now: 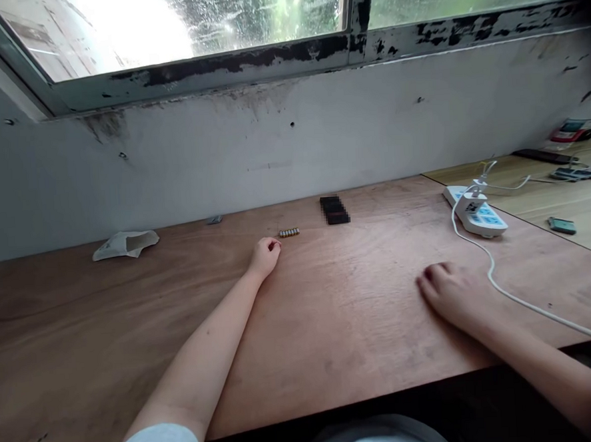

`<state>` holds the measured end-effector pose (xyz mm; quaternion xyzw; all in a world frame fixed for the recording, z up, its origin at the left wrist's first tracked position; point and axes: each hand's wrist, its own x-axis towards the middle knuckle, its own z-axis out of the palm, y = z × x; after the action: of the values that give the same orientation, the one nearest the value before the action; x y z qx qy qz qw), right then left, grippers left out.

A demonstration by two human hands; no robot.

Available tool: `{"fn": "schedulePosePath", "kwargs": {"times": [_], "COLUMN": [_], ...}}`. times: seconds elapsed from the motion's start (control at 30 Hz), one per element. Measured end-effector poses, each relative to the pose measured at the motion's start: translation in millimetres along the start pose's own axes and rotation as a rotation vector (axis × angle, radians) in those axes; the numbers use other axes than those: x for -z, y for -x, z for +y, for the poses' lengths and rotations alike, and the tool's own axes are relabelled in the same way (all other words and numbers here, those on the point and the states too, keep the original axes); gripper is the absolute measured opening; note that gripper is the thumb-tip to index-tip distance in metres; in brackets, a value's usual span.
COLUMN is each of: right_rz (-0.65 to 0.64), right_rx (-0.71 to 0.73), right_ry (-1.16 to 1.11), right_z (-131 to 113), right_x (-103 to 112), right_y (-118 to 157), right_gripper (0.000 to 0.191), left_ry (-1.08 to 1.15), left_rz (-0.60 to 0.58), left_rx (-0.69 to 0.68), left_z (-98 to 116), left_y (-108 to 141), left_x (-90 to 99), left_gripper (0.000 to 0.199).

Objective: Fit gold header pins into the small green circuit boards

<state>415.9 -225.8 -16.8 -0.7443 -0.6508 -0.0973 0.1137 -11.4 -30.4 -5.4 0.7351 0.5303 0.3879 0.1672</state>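
My left hand (266, 257) reaches far across the wooden table, its fingers curled closed beside the left end of a short row of small metallic cylinders (289, 233). Whether anything is inside those fingers cannot be made out. To the right of the row lies a dark, pixelated block (335, 210). My right hand (447, 293) hovers over or rests on the right part of the table, slightly blurred, with the fingers loosely bent and apart. Nothing shows in it. Near it a white cable runs down from a power strip (480, 218).
The brown tabletop (332, 325) meets a white wall (281, 148) below a window. A crumpled white paper bag (125, 245) and a small grey item (214, 220) lie along the back left. On the lighter table at right sits a small dark device (561, 225).
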Motion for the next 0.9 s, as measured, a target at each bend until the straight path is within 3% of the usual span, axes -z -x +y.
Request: {"fn": "schedulePosePath", "kwargs": {"times": [0.1,0.2,0.4,0.5,0.63,0.9], "right_rz": [-0.119,-0.158,-0.127,-0.091,-0.062,-0.037], "right_rx": [0.313,0.465,0.467,0.491,0.456,0.495], "right_ry": [-0.156,-0.226,-0.268,-0.255,-0.234,-0.264], "right_z": [-61,-108,-188,-219,-235,-230], "right_x": [2,-7,-33,-40,-45,-48], "right_y": [-5,-36,-131,-164,-179,-179], "right_gripper": [0.046,0.049,0.04,0.04,0.04,0.038], "left_ry": [-0.092,-0.169,-0.24,-0.261,-0.258,-0.211], "left_rz": [-0.008,-0.003,-0.006,-0.014,-0.016,0.0], "left_rx": [-0.078,-0.132,-0.093,-0.062,-0.057,-0.068], "left_z": [1,3,9,11,11,12], "left_y": [1,4,7,7,8,5], "left_x": [-1.5,-2.5,-0.8,-0.1,-0.3,-0.4], "left_gripper": [0.016,0.015,0.016,0.017,0.019,0.017]}}
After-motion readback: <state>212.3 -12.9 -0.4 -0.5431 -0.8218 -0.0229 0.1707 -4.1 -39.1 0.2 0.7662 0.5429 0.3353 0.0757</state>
